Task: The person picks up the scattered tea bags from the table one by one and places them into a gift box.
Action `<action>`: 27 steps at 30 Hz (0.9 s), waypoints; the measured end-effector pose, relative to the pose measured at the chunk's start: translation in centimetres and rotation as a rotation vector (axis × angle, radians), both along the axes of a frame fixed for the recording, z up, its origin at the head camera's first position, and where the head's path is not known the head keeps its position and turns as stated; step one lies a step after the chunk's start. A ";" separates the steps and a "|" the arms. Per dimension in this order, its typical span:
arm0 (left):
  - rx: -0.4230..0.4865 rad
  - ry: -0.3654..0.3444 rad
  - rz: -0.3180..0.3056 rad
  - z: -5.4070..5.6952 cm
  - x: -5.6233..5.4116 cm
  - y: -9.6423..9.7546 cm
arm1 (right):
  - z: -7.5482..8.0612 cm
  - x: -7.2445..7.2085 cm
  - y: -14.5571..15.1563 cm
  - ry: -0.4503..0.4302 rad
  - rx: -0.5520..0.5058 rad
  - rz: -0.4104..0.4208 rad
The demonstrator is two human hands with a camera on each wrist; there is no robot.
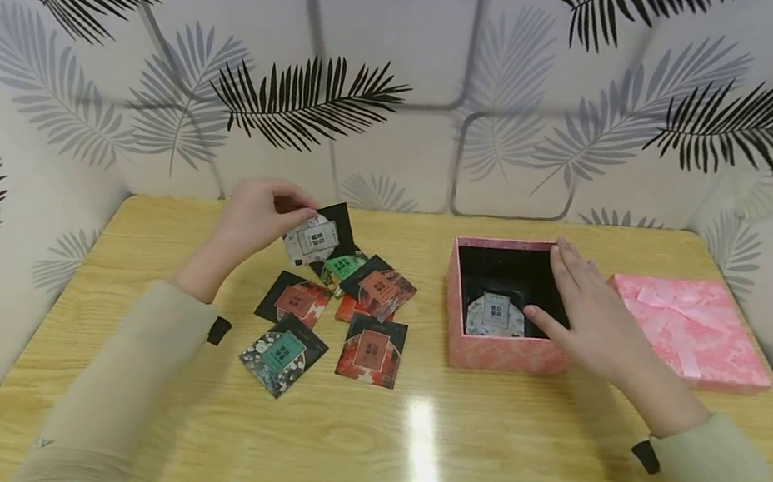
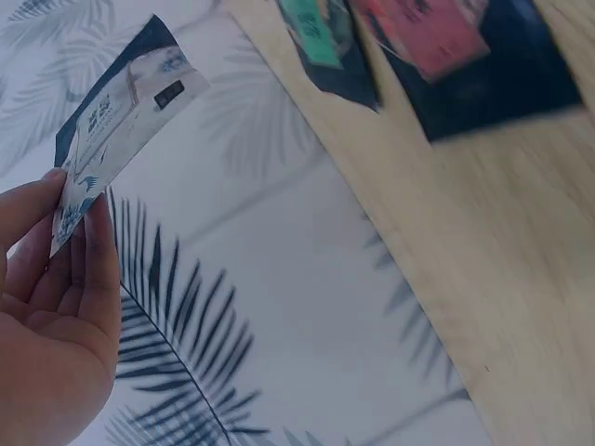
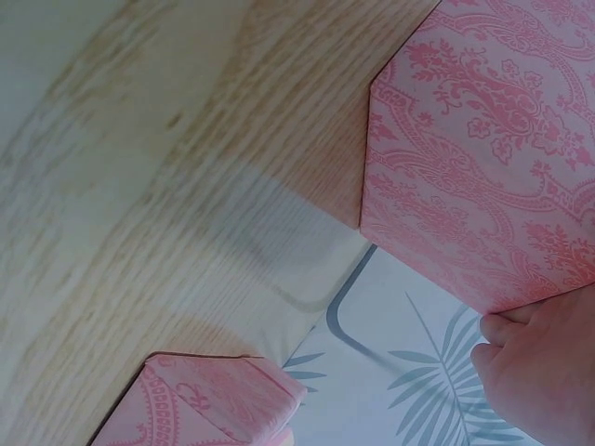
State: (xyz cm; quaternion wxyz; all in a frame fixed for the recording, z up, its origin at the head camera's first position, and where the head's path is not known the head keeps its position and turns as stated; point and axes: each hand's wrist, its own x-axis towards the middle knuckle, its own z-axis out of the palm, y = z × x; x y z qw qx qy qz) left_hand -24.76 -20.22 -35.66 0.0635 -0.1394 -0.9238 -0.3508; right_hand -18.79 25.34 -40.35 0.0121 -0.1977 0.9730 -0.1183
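Note:
My left hand (image 1: pixel 247 221) pinches a pale grey flat printed packet (image 1: pixel 312 239) between thumb and fingers, above the left side of the table. In the left wrist view this packet (image 2: pixel 116 121) stands tilted, with a dark strip along its edge. My right hand (image 1: pixel 597 325) rests over the right rim of an open pink box (image 1: pixel 505 357), fingers extended near the far corner and thumb over the inside. Inside the black-lined box lies another pale packet (image 1: pixel 496 316). The right wrist view has the box's pink patterned side (image 3: pixel 483 149) under the hand (image 3: pixel 544 362).
Loose packets lie below and beside my left hand: a teal-labelled one (image 1: pixel 283 354), red-labelled ones (image 1: pixel 372 350) and a green-labelled one (image 1: pixel 343 265). The pink lid (image 1: pixel 691 327) with a bow sits right of the box. A leaf-patterned wall covering (image 1: pixel 403 134) stands behind the wooden table (image 1: pixel 322 458).

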 end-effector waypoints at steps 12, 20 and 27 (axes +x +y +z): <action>0.091 0.027 -0.159 1.9 -0.4 7.2 | 0.1 0.1 0.0 -0.011 -0.006 -0.004; 0.074 0.055 -0.228 3.3 -0.7 11.4 | 0.1 -0.1 0.0 -0.011 -0.009 0.001; 0.025 0.055 -0.316 4.0 -0.7 14.5 | 0.1 0.0 0.0 -0.012 -0.002 -0.001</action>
